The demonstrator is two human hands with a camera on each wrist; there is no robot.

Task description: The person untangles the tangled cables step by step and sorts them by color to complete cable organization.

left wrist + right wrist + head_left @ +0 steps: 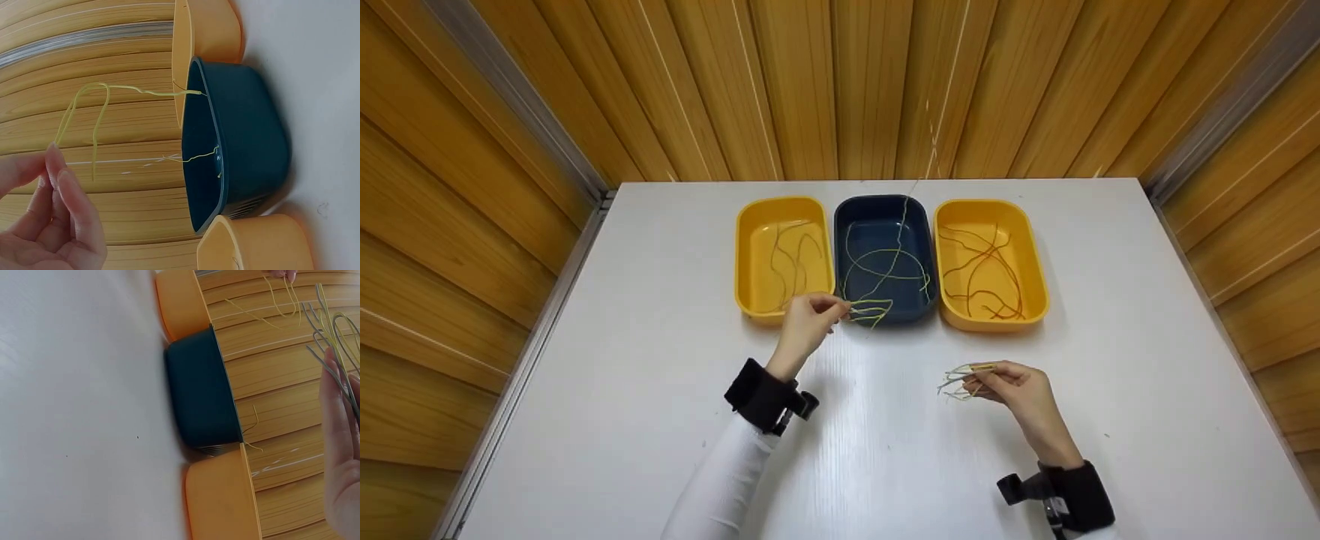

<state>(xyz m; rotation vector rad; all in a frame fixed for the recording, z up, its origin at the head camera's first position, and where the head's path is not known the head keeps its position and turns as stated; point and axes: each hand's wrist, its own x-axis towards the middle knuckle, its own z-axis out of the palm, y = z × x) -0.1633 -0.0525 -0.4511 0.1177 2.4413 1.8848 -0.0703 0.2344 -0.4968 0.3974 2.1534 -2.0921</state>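
Note:
My left hand [808, 326] pinches thin yellow wire [874, 302] between thumb and fingertips, near the front left corner of the dark blue bin [840, 232]. In the left wrist view the held wire [100, 121] bends over in a loop, and one strand runs to the bin's rim. Further yellow-green wires [919, 259] lie curled inside that bin, one reaching up past its back edge. To the right, over the white table, my right hand [1024, 386] grips a bundle of bent wires [958, 373]; the right wrist view shows grey and yellow strands [323, 323] in it.
Yellow bins flank the blue one: the left bin [743, 255] contains thin, dull-coloured wires [797, 259], the right bin [1041, 300] orange-red wires [988, 253]. All three stand at the back of the white table [660, 300], before a wood-patterned wall [870, 90].

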